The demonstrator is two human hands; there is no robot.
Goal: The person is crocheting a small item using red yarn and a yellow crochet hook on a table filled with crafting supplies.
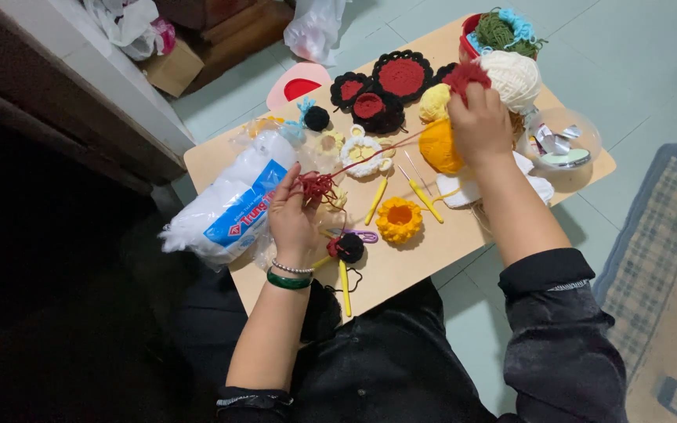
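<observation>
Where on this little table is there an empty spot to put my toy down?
Bare wood shows at the near edge of the table, between the orange crochet flower and the black-and-red piece. Another strip lies by the far-left corner, behind the stuffing bag. The middle and far end, around the yarn balls, are crowded.

The left hand (291, 215) pinches a tangle of red yarn (316, 186). The right hand (479, 125) grips the red yarn ball (465, 77) above the low wooden table (401, 270).

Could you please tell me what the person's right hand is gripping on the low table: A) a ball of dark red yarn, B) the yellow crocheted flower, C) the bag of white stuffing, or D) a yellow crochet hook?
A: the right hand closes on the ball of dark red yarn, whose strand runs to the left hand.
</observation>
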